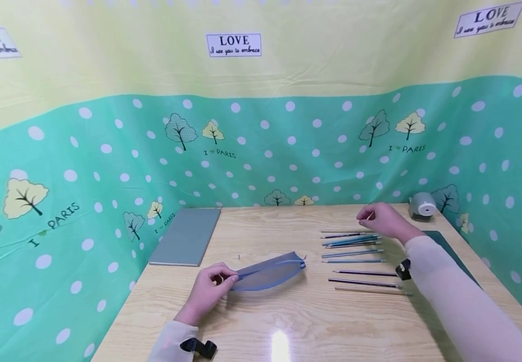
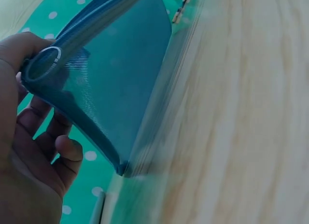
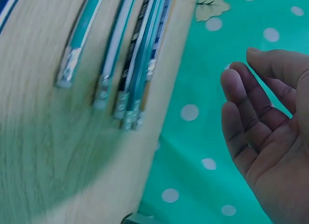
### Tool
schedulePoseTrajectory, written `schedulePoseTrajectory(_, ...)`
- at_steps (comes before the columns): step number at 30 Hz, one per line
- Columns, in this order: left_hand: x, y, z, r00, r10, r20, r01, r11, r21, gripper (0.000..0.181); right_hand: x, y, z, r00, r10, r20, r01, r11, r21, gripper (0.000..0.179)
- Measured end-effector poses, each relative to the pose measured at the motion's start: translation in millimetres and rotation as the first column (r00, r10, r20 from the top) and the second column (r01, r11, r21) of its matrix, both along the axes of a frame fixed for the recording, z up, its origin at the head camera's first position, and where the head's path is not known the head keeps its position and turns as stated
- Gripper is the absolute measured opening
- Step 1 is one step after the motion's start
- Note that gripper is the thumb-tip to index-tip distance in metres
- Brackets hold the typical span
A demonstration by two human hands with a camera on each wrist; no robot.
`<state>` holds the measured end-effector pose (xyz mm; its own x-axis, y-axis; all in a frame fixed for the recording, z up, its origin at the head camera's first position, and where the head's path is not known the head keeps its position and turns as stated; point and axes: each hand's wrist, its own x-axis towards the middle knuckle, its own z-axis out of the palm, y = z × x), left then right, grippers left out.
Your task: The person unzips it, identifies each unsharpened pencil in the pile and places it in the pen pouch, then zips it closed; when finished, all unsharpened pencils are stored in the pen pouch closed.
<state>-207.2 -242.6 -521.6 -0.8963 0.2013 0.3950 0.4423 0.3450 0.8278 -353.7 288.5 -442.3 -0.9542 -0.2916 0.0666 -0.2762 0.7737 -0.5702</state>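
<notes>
My left hand (image 1: 211, 292) pinches one end of a blue see-through mesh zipper pouch (image 1: 272, 275). In the left wrist view, the thumb and index finger are at the pouch's corner, by a ring on the zipper (image 2: 46, 63); the other fingers curl loosely beneath. The pouch slants over the wooden table. My right hand (image 1: 381, 220) hovers beyond the far end of a row of pencils (image 1: 363, 283). Its fingers are loosely bent, with nothing between them in the right wrist view. Several blue, dark striped and plain wood pencils lie roughly parallel, eraser ends toward the right.
A grey pencil sharpener (image 1: 422, 207) stands at the back right corner. Beside the right forearm lies a dark green flat item (image 1: 450, 250), partly covered by the arm. A grey notebook (image 1: 187, 236) lies at the back left. A polka-dot curtain (image 1: 288, 151) surrounds the table.
</notes>
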Motion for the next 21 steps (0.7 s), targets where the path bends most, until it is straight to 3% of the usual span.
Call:
schedulePoseTrajectory(9,-1.6,-3.7,0.2,0.999,-0.015,-0.032,0.019,0.993,0.118,0.005,-23.5,8.0,-12.7,0.999,0.009,0.047,-0.011,0.999,0.037,0.017)
schedulePoseTrajectory(21,-1.3,-4.3,1.4,0.997,-0.025,-0.071,0.036,0.988,0.149,0.008,-43.4,6.3,-30.4,0.995,0.017,0.096,-0.031,0.990,0.140,0.010)
